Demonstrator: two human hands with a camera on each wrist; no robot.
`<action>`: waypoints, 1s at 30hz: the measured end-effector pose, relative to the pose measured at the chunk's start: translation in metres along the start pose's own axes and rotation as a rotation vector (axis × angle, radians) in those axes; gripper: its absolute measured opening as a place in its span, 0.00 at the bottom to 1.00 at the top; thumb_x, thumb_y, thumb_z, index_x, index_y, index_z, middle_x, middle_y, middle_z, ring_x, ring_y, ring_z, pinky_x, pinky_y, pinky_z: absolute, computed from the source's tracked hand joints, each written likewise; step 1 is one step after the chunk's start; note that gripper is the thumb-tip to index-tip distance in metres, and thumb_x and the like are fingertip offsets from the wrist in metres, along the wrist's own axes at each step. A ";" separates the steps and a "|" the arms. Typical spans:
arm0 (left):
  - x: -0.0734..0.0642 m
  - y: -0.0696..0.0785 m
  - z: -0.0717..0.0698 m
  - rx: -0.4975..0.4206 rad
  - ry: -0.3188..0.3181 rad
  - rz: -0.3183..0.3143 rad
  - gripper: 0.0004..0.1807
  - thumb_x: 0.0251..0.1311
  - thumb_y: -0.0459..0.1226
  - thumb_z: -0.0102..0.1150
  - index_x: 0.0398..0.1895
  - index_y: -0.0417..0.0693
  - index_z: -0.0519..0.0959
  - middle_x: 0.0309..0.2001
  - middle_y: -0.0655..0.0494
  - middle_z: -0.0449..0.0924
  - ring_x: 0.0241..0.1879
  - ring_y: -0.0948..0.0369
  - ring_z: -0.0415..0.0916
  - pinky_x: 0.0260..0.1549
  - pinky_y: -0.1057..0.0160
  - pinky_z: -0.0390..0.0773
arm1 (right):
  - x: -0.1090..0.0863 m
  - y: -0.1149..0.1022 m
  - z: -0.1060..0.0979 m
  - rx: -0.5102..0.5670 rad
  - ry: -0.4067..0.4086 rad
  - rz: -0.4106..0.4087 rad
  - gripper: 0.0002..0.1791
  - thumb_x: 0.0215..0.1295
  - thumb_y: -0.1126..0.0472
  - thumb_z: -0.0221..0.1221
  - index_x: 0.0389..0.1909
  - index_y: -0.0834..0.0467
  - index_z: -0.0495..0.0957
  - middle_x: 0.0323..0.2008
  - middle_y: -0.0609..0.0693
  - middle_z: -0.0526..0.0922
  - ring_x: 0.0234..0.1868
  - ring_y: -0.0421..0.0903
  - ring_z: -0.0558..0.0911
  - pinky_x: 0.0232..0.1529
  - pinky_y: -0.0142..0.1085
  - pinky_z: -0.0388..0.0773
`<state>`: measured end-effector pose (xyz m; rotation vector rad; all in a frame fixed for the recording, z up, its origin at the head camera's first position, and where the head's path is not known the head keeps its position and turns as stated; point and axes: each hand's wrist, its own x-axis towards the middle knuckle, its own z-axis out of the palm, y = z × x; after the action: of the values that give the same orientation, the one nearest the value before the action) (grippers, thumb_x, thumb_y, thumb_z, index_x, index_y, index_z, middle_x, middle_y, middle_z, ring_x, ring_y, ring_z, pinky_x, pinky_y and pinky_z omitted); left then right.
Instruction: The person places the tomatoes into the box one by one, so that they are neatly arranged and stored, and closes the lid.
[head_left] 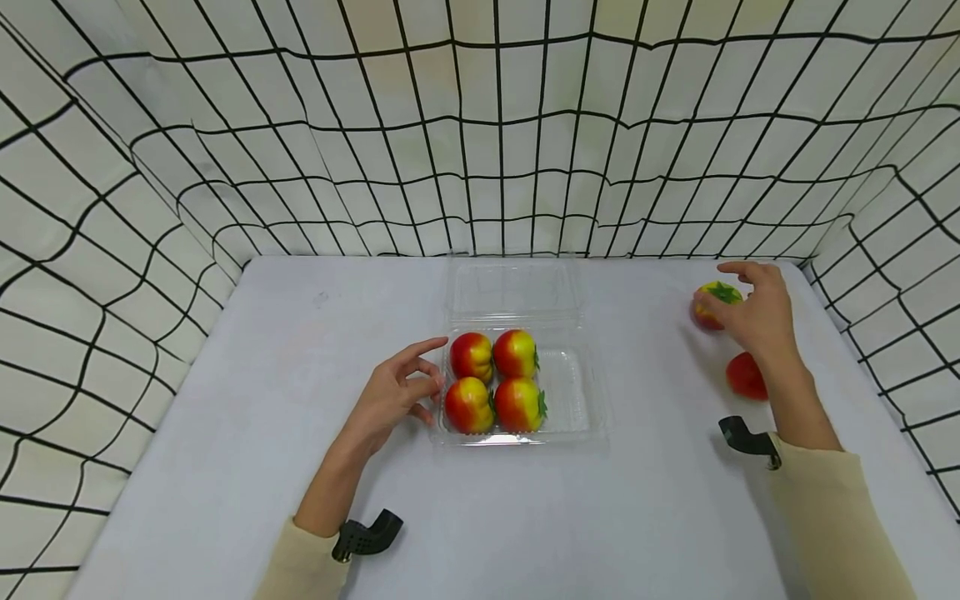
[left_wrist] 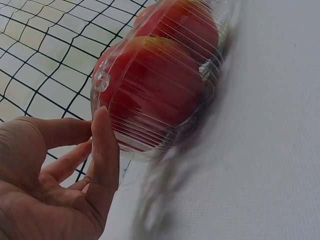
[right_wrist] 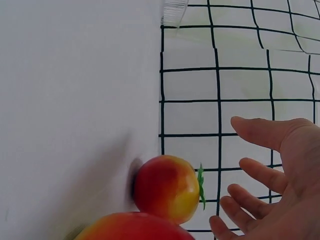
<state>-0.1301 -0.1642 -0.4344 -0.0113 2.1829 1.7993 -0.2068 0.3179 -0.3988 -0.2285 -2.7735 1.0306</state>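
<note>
Right hand: spread wide at tomato, head-view 3 o'clock; cup sides
Left hand: loosely bent, 9 o'clock of clamshell; brace lightly

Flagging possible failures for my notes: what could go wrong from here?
The right hand is open beside the farther loose fruit; a clumsy grasp might roll it toward the table's far edge. In the head view, the right forearm partly hides the nearer loose fruit and could bump it. The left hand is at the clear container; pushing might shift it.
</note>
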 end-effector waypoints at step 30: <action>-0.001 0.001 0.000 0.000 0.003 0.003 0.31 0.70 0.34 0.63 0.75 0.54 0.70 0.44 0.47 0.76 0.33 0.60 0.80 0.28 0.63 0.88 | 0.011 0.029 -0.009 -0.103 -0.266 0.166 0.43 0.72 0.55 0.62 0.81 0.61 0.53 0.73 0.80 0.54 0.70 0.77 0.59 0.66 0.75 0.68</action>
<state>-0.1293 -0.1644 -0.4330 -0.0103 2.1864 1.8016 -0.2134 0.3470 -0.4100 -0.3667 -3.0969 1.0224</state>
